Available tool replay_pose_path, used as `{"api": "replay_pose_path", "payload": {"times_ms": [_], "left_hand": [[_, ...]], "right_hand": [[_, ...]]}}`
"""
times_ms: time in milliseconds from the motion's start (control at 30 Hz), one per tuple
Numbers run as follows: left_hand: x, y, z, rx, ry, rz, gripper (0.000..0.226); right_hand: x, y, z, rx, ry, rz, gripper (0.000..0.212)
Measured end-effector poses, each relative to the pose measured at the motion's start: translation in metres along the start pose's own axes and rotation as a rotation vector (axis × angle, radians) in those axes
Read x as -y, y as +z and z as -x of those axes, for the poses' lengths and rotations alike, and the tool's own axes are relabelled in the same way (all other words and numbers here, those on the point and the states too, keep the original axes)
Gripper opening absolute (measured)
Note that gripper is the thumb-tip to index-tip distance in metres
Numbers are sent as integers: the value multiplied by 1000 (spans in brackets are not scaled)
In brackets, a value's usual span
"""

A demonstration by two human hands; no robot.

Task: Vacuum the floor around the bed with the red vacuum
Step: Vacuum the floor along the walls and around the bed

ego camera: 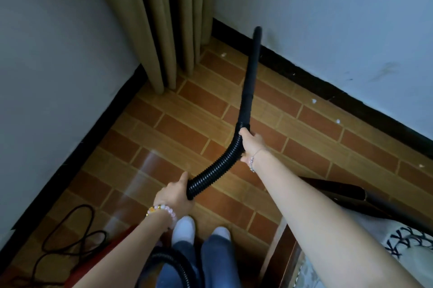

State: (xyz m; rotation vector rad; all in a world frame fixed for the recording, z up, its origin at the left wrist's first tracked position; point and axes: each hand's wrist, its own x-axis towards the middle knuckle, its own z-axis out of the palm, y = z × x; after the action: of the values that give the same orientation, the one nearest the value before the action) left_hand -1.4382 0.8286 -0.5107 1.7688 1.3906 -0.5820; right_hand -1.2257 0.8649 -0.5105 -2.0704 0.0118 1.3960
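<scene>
A black ribbed vacuum hose (218, 165) runs up into a straight black wand (251, 76) whose tip reaches the dark baseboard at the far wall. My right hand (251, 144) grips the hose where it meets the wand. My left hand (175, 194) grips the hose lower down. A sliver of the red vacuum body (110, 248) shows at the bottom left, mostly hidden behind my left arm. More hose (173, 262) loops by my legs. The dark wooden bed frame (339, 196) and patterned bedding (405, 240) lie at the lower right.
The floor (187, 133) has a brick pattern, with small white scraps (223, 54) along the far wall. Tan curtains (164, 18) hang in the corner. A black power cord (70, 236) coils on the floor at the left. My white-socked feet (185, 229) stand below.
</scene>
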Motion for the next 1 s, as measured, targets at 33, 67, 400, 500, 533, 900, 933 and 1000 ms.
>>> {"api": "replay_pose_path", "payload": {"times_ms": [33,67,400,500,533,900,933,1000], "left_hand": [[3,-8,-1,-7,0,4,37],[6,-17,-3,-13,2,32,33],[-4,-70,-12,166,13,484,29],[-10,-63,-10,241,-6,607,33],[-11,-61,-10,263,-20,664,35],[-49,-74,-28,265,-36,914,33],[-53,-76,-30,254,-27,912,34],[-60,-77,-33,244,-13,905,34]], "right_hand": [[1,3,-3,4,43,-81,9],[1,6,-7,12,78,-149,7],[7,25,-23,82,272,-477,12],[10,32,-26,110,277,-380,15],[13,34,-27,126,273,-351,18],[38,50,-43,209,190,-148,33],[38,52,-43,219,186,-135,33],[38,54,-43,219,182,-148,35]]}}
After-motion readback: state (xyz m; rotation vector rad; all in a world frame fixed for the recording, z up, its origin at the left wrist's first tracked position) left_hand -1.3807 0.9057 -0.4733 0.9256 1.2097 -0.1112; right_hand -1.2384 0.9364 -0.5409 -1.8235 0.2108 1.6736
